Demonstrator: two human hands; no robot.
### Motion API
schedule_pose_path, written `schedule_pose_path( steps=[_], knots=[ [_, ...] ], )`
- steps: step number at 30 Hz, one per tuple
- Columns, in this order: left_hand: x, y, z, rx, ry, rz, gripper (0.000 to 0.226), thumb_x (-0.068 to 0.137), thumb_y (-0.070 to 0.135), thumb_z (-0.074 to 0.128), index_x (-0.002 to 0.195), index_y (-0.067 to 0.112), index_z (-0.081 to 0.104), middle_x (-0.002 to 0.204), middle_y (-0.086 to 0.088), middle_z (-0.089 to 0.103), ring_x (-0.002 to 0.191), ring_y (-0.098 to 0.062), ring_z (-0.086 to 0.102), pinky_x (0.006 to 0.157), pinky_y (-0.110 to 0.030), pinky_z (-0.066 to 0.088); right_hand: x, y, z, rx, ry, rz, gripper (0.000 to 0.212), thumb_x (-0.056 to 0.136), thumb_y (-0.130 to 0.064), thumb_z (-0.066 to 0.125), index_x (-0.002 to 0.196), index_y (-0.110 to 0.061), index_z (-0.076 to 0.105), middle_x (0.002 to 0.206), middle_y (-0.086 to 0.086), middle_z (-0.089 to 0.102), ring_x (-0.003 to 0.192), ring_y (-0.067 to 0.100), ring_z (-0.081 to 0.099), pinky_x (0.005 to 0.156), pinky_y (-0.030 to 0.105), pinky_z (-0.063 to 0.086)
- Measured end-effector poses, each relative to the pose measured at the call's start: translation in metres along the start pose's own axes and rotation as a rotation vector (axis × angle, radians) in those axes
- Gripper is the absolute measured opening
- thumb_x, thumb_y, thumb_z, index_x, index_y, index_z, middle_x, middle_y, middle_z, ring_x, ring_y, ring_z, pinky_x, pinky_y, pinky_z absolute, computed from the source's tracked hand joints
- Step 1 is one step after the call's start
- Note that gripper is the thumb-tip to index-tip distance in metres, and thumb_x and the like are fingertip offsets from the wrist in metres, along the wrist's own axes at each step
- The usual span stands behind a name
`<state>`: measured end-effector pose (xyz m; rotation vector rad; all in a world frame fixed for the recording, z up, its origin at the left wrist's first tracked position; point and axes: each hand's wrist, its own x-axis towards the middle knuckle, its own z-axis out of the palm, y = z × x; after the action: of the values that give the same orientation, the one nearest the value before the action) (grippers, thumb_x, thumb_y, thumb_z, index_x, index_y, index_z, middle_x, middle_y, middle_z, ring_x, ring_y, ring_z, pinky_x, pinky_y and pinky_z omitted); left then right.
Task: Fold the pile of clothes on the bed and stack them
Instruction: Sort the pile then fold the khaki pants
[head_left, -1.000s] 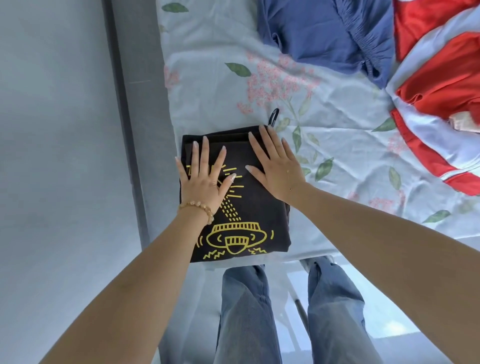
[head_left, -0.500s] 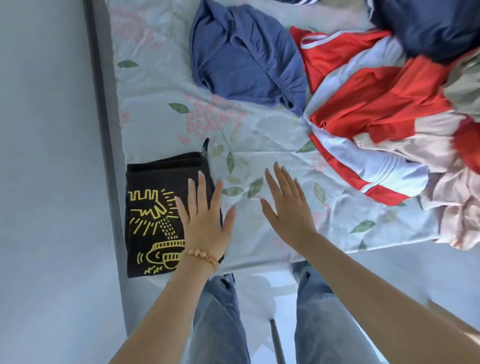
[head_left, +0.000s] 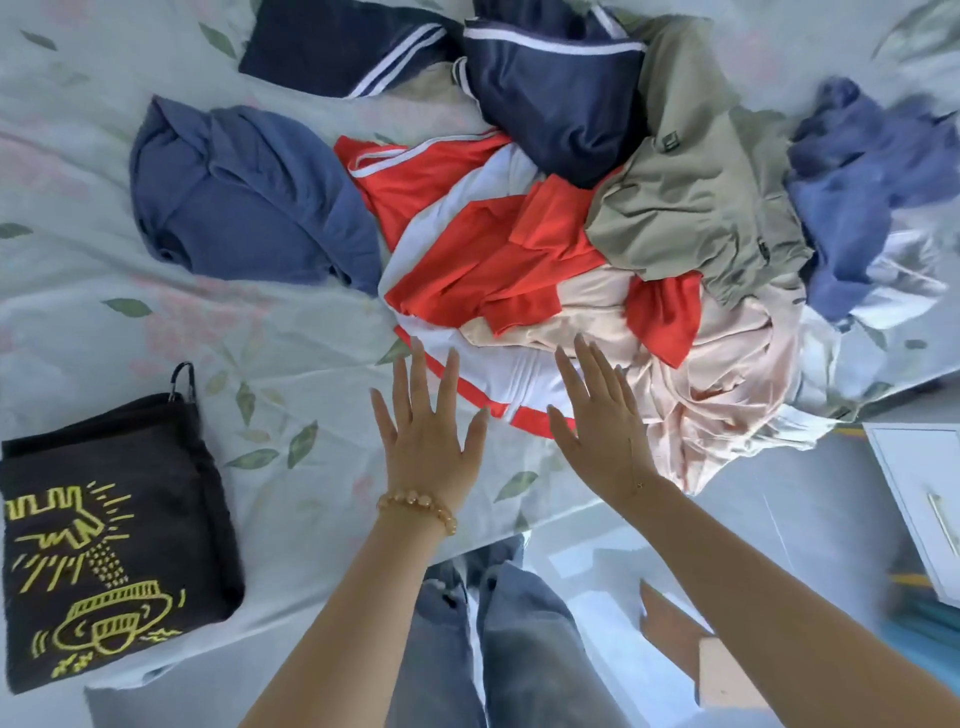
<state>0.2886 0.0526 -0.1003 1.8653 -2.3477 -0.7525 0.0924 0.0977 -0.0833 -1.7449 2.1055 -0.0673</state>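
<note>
A folded black shirt (head_left: 109, 525) with a yellow print lies at the bed's near left corner. A loose pile of clothes fills the middle and right of the bed: a red and white garment (head_left: 467, 244), a pale pink one (head_left: 722, 395), an olive one (head_left: 696, 187), a navy one with white stripes (head_left: 550, 88) and a blue one (head_left: 249, 192). My left hand (head_left: 426, 436), with a bead bracelet, hovers flat with spread fingers at the pile's near edge. My right hand (head_left: 602, 421) is also flat, its fingertips over the white and pink cloth. Neither holds anything.
The bed has a pale floral sheet (head_left: 291, 353). Another blue garment (head_left: 852, 182) lies at the far right. A white cabinet (head_left: 919, 493) stands right of the bed. My jeans-clad legs (head_left: 488, 639) are at the bed's near edge.
Both hands left the folded black shirt and moved right toward the pile. The view swung right, so the folded shirt now sits at the far left.
</note>
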Motion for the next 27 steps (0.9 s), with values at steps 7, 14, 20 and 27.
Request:
schedule_pose_path(
  steps=[7, 14, 20, 27],
  knots=[
    [0.018, 0.041, 0.021, -0.080, -0.022, 0.126, 0.069, 0.095, 0.058, 0.032, 0.154, 0.036, 0.004, 0.162, 0.004, -0.014, 0.149, -0.017, -0.013, 0.120, -0.054, 0.000, -0.014, 0.050, -0.020, 0.018, 0.065, 0.132, 0.063, 0.099, -0.030, 0.048, 0.155, -0.016, 0.021, 0.163, 0.005, 0.008, 0.151, 0.022, 0.006, 0.123, 0.042, 0.011],
    [0.030, 0.112, 0.041, -0.038, -0.069, 0.187, 0.070, 0.092, 0.062, 0.029, 0.153, 0.038, 0.003, 0.161, 0.006, -0.014, 0.150, -0.018, -0.007, 0.119, -0.047, -0.004, -0.004, 0.119, -0.035, 0.098, 0.101, 0.180, 0.067, 0.098, -0.028, 0.050, 0.155, -0.018, 0.018, 0.164, 0.004, 0.007, 0.151, 0.022, 0.006, 0.122, 0.045, 0.013],
    [0.073, 0.215, 0.064, -0.224, -0.060, 0.020, 0.073, 0.093, 0.056, 0.045, 0.153, 0.027, 0.015, 0.163, -0.001, 0.002, 0.149, -0.020, 0.005, 0.121, -0.047, 0.009, 0.027, 0.208, -0.062, 0.130, 0.041, 0.120, 0.069, 0.095, -0.027, 0.054, 0.155, -0.021, 0.021, 0.164, 0.003, 0.006, 0.151, 0.024, 0.001, 0.122, 0.045, 0.010],
    [0.158, 0.299, 0.084, -0.075, 0.003, 0.035, 0.078, 0.079, 0.039, 0.072, 0.146, 0.040, 0.032, 0.162, -0.004, 0.000, 0.147, -0.029, 0.008, 0.116, -0.056, 0.018, 0.072, 0.296, -0.095, 0.049, 0.039, -0.021, 0.063, 0.093, -0.025, 0.060, 0.150, -0.014, 0.035, 0.162, 0.011, 0.016, 0.149, 0.031, 0.016, 0.118, 0.049, 0.024]
  ],
)
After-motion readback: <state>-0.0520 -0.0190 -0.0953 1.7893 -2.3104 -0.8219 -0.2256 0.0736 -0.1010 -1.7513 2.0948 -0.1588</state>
